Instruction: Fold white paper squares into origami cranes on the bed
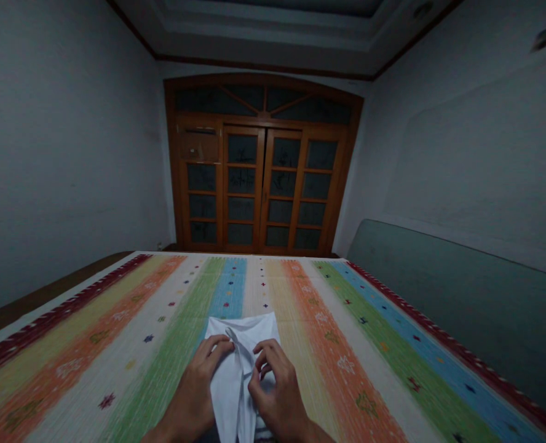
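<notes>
Fingers (220, 351) of left hand (192, 394) and right hand (277, 394) pinch white cloth (231, 394).

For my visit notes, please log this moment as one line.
left hand: touching white cloth | right hand: touching white cloth | beneath: striped bedspread

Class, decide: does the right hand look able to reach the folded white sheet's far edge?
Probably yes: the right hand rests on the sheet, and nothing lies between it and that far edge.
</notes>
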The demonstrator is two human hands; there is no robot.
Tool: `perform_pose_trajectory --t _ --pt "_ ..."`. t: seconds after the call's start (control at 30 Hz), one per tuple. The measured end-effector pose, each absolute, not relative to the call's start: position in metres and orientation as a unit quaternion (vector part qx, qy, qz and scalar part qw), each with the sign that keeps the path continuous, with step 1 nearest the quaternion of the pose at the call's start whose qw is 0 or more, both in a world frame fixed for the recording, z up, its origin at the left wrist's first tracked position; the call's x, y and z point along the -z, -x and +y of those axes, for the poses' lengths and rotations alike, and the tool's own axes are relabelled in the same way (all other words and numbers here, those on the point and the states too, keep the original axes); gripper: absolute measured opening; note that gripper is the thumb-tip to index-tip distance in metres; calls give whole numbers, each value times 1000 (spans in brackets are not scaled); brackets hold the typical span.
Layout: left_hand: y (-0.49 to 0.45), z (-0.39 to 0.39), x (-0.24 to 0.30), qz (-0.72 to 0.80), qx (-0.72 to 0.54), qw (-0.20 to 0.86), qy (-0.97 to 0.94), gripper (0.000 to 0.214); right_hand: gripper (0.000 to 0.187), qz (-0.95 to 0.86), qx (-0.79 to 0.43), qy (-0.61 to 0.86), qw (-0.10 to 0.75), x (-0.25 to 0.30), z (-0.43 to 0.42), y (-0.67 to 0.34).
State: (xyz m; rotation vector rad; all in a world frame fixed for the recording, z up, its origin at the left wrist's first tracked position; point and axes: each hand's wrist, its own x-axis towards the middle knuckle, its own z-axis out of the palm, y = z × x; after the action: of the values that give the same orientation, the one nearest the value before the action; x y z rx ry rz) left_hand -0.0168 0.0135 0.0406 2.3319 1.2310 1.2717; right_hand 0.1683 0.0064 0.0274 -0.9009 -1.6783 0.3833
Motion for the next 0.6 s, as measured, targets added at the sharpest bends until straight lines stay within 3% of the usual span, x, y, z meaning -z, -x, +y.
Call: perform_pose_trajectory --t 0.23,0.43,0.6 --pt "18 13 -48 388 -451 122 -794 21 30 -685 -211 417 559 -31 8 -170" --pt "21 11 -58 397 -442 114 -796 17 8 -663 -252 430 559 -34 9 -171" --pt "23 10 -61 369 -468 67 -800 8 6 -637 -287 435 568 -35 11 -170"
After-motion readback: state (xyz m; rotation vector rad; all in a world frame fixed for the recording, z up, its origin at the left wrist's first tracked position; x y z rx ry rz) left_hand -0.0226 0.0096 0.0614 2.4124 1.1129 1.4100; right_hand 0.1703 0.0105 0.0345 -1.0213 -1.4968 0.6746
